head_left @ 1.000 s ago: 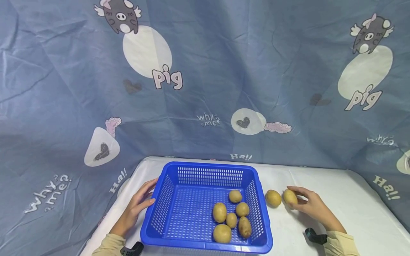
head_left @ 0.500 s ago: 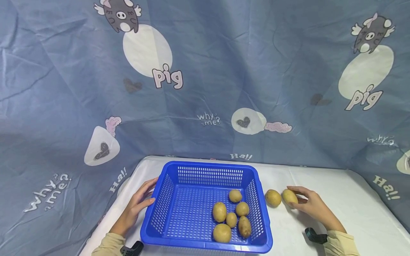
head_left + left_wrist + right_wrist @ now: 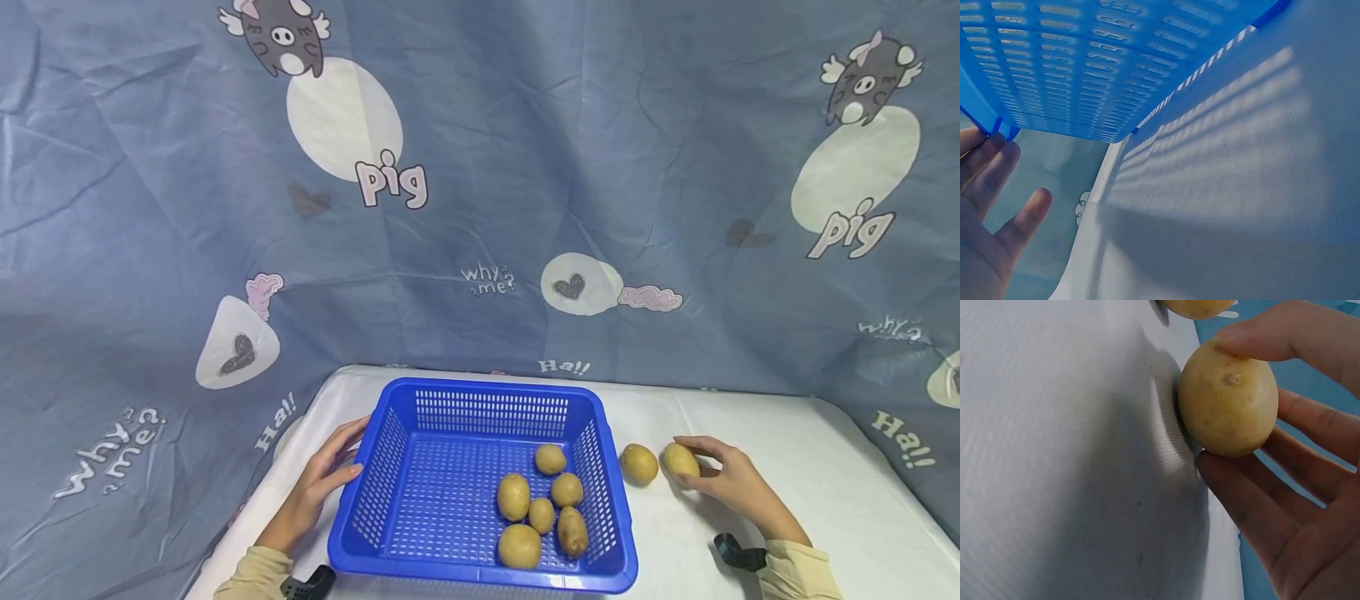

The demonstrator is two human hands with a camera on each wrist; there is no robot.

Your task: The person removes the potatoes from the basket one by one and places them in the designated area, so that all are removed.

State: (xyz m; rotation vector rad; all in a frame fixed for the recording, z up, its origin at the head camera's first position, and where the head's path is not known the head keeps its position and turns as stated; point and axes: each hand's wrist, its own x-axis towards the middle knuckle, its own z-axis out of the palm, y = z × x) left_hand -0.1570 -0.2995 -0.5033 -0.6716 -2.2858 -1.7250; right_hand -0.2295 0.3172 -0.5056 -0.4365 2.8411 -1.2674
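My right hand (image 3: 731,479) pinches a yellow potato (image 3: 681,460) between thumb and fingers, low over the white table to the right of the basket. In the right wrist view, the thumb lies on one side of this potato (image 3: 1229,403) and the fingers curl round the other. A second potato (image 3: 639,464) lies just left of it, beside the basket. My left hand (image 3: 318,483) touches the left rim of the blue plastic basket (image 3: 480,575) with its fingertips, fingers relaxed. The left wrist view shows those fingertips (image 3: 997,147) at the basket's rim. Several potatoes (image 3: 513,497) sit in the basket's right half.
A white cloth (image 3: 757,425) covers the table under the basket. Behind and at both sides hangs a blue-grey curtain (image 3: 480,208) printed with pigs and words. Each wrist wears a dark band (image 3: 738,554) close to a beige sleeve (image 3: 798,571).
The potato in my right hand has turned slightly between the fingers. Both hands, the basket and the other potatoes keep their places.
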